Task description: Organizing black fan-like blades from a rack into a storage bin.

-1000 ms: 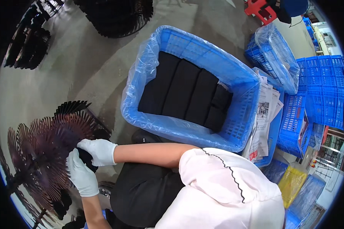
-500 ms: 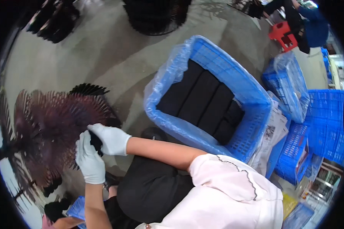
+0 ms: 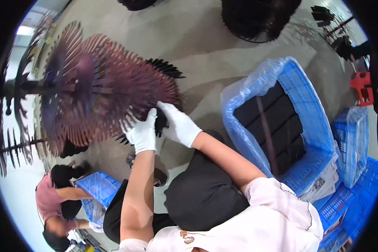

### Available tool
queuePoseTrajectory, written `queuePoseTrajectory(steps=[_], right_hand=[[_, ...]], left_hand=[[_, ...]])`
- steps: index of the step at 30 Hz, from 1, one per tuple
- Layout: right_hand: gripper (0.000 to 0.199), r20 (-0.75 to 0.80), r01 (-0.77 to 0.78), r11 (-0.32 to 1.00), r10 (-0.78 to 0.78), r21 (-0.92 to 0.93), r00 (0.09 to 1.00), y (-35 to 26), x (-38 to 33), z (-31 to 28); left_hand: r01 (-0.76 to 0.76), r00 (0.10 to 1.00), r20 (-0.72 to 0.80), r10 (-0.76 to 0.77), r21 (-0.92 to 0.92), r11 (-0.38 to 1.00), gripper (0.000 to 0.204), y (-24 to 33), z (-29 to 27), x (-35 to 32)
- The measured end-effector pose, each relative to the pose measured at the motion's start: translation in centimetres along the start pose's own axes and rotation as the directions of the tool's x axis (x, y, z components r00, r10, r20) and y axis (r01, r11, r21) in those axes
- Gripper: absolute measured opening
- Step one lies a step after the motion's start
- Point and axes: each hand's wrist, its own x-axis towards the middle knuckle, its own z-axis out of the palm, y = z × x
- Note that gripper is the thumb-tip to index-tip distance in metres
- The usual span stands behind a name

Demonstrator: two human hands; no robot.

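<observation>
A large round rack [image 3: 96, 84] carries tiers of thin reddish-brown prongs on a dark central shaft. Both my hands, in white gloves, are at its lower right edge. My left hand [image 3: 140, 133] has its fingers spread against the prongs, its thumb beside a black piece [image 3: 161, 122]. My right hand [image 3: 180, 126] is closed on that piece from the other side; its fingertips are partly hidden. The piece is too dark to name its kind. Other black flat pieces [image 3: 166, 68] fan out from the rack's far edge.
To my right stands a blue crate [image 3: 311, 101] lined with clear plastic, holding rows of black pieces [image 3: 273, 122]. More blue crates [image 3: 344, 206] and a red stool [image 3: 361, 88] are farther right. Dark racks [image 3: 260, 21] stand at the back. A co-worker [image 3: 56, 193] bends over a blue crate [image 3: 98, 187] at lower left.
The view has swung left, so the rack, my hands and the crate sit farther right in it. My left fingers have spread apart. The co-worker at lower left shows more fully.
</observation>
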Motion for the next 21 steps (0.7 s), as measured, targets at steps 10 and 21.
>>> queuePoseTrajectory(steps=[10,21], right_hand=[[0.076,0.001,-0.049,0.997,0.05,-0.064,0.999,-0.1,0.1,-0.8],[0.073,0.083,-0.102,0.992,0.108,-0.077,0.991,0.3,0.6,-0.6]], left_hand=[[-0.018,0.99,0.14,0.016,0.011,1.0,0.119,-1.4,0.7,2.8],[0.103,0.984,0.126,-0.127,0.179,0.978,0.112,1.0,0.8,2.8]])
